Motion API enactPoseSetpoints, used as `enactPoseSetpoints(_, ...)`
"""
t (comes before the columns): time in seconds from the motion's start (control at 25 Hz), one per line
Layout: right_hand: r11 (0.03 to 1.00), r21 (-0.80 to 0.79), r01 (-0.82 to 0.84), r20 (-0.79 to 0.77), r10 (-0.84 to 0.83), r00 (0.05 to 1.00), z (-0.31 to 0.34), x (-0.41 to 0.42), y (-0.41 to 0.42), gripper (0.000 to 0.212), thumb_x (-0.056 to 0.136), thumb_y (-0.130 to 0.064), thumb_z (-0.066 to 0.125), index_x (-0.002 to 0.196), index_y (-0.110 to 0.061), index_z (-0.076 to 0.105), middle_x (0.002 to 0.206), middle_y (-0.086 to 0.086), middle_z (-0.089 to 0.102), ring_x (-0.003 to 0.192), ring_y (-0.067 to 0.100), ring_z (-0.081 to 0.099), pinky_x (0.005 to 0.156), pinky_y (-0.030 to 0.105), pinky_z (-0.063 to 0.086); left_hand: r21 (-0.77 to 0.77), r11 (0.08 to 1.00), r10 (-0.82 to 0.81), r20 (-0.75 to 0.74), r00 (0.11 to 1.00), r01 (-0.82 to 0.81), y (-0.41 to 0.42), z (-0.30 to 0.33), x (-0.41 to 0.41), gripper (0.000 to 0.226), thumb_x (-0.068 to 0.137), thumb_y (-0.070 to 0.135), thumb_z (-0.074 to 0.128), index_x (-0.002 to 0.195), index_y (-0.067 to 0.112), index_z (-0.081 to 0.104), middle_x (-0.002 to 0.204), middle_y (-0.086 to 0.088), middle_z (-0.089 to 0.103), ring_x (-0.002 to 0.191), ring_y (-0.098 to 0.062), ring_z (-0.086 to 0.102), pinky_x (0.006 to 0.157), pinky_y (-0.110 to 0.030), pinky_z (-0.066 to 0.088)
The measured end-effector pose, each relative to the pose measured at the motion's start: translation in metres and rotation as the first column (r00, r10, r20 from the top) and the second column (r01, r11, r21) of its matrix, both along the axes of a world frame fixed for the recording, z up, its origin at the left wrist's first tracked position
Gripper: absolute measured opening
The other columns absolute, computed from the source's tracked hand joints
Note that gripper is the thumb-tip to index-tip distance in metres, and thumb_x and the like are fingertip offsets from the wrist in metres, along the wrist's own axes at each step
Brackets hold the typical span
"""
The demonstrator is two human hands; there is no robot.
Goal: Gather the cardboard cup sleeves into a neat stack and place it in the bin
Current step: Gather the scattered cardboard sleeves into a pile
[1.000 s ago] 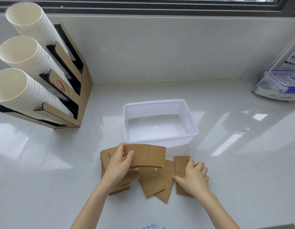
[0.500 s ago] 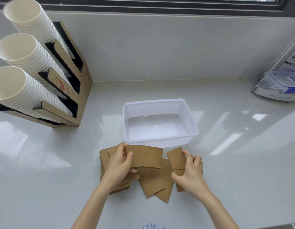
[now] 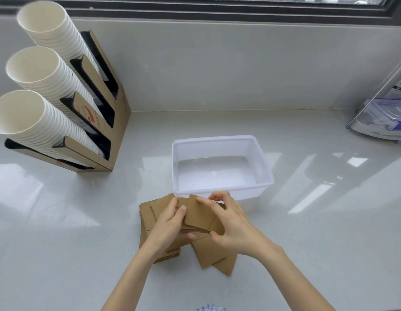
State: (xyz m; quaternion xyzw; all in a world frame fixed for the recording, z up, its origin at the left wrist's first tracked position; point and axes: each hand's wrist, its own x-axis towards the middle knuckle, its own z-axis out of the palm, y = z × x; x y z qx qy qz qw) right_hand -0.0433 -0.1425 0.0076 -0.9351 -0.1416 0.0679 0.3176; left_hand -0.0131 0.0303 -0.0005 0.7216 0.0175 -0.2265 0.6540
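**Both hands on a bunch of cup sleeves, right in front of the bin**

So the person is holding a small bunch of brown cardboard cup sleeves [image 3: 200, 215] just in front of the near wall of the clear plastic bin [image 3: 265, 163]. The left hand [image 3: 170, 223] is gripping the bunch from its left side, thumb lying on top and fingers curled underneath. The right hand [image 3: 232, 223] is pinching the same bunch from the right, with a fingertip pressing on the top sleeve's upper edge and the thumb tucked under the near corner. The held sleeves are sitting a bit fanned out, edges not lining up.

More sleeves are lying flat on the white table [image 3: 307, 254] below the hands: a loose pile [image 3: 148, 221] is poking out on the left behind the left hand, and a couple of sleeves [image 3: 214, 254] are sticking out toward the person, overlapping each other at an angle. Can't tell how many there are in total, the hands are covering a lot.

The bin is sitting empty, open side up. Well off to the left of the bin, a cardboard cup dispenser [image 3: 109, 122] is leaning three rows of white paper cups [image 3: 38, 75] toward the camera. Far right of the bin, a lidded plastic container [image 3: 383, 118] is peeking in at the frame's edge.
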Motion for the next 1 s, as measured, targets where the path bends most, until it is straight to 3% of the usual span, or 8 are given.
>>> enactPoseSetpoints(0.16,0.999,-0.017,-0.045,0.030,0.045,0.999,-0.004,0.000,0.001,0.071,0.074,-0.014,0.052,0.136,-0.040,0.028,0.128,-0.007,0.029,0.121,0.008,0.030,0.108,0.025,0.024,-0.016,1.000,-0.006,-0.009,1.000,0.006,-0.001,0.000,-0.001,0.022,0.095,0.023,0.035,0.095,0.008,0.051,0.089,-0.010,0.056,0.072,-0.013,0.066,0.053,-0.028,0.059)
enactPoseSetpoints(0.36,0.999,0.003,-0.039,0.033,0.039,0.999,-0.007,0.002,0.003,0.068,0.078,-0.026,0.056,0.137,-0.040,0.026,0.132,-0.010,0.029,0.122,0.008,0.031,0.107,0.022,0.022,0.041,0.999,0.012,0.075,0.997,-0.015,0.002,-0.006,0.001,0.003,0.091,0.019,0.046,0.090,0.019,0.048,0.089,-0.003,0.062,0.066,-0.011,0.070,0.049,-0.023,0.057)
enactPoseSetpoints(0.52,0.975,0.142,0.169,-0.024,-0.168,0.986,-0.015,-0.003,-0.003,0.062,0.084,-0.037,0.054,0.139,-0.034,0.024,0.124,-0.009,0.031,0.119,0.008,0.035,0.101,0.020,0.029,0.039,0.992,0.113,0.092,0.989,-0.117,0.017,-0.004,0.005,0.008,0.092,0.017,0.045,0.086,0.022,0.048,0.087,0.001,0.058,0.058,-0.006,0.067,0.046,-0.018,0.055)
enactPoseSetpoints(0.64,0.934,0.136,0.330,-0.113,-0.316,0.942,-0.026,-0.011,-0.003,0.057,0.086,-0.036,0.054,0.135,-0.024,0.029,0.119,-0.008,0.035,0.113,0.010,0.043,0.094,0.022,0.039,0.027,0.986,0.161,0.104,0.981,-0.165,0.028,-0.004,0.006,0.011,0.092,0.016,0.044,0.086,0.024,0.048,0.095,-0.001,0.055,0.072,-0.010,0.064,0.047,-0.016,0.054)
enactPoseSetpoints(0.8,0.932,-0.096,0.348,-0.271,-0.361,0.892,-0.046,-0.023,0.016,0.068,0.079,-0.047,0.057,0.131,-0.011,0.031,0.127,0.004,0.036,0.122,0.021,0.036,0.102,0.029,0.036,0.027,0.975,0.218,0.110,0.970,-0.222,0.035,-0.005,0.006,0.012,0.092,0.018,0.043,0.086,0.027,0.048,0.097,0.001,0.055,0.076,-0.007,0.063,0.050,-0.017,0.056)
enactPoseSetpoints(0.92,0.900,-0.320,0.295,-0.210,-0.371,0.905,-0.052,-0.025,0.033,0.074,0.069,-0.057,0.060,0.122,-0.010,0.037,0.121,0.006,0.035,0.113,0.026,0.036,0.096,0.033,0.036,0.021,0.971,0.234,0.111,0.966,-0.237,0.037,-0.006,0.006,0.013,0.092,0.017,0.043,0.086,0.027,0.047,0.094,0.004,0.056,0.080,-0.009,0.060,0.049,-0.016,0.055)
enactPoseSetpoints(1.0,0.880,-0.383,0.282,-0.186,-0.372,0.910,-0.053,-0.023,0.039,0.069,0.070,-0.053,0.060,0.118,-0.010,0.037,0.122,0.008,0.035,0.112,0.027,0.035,0.092,0.034,0.035,0.023,0.970,0.239,0.112,0.965,-0.243,0.037,-0.006,0.006,0.013,0.093,0.017,0.043,0.086,0.028,0.046,0.094,0.005,0.055,0.082,-0.010,0.059,0.048,-0.015,0.054)
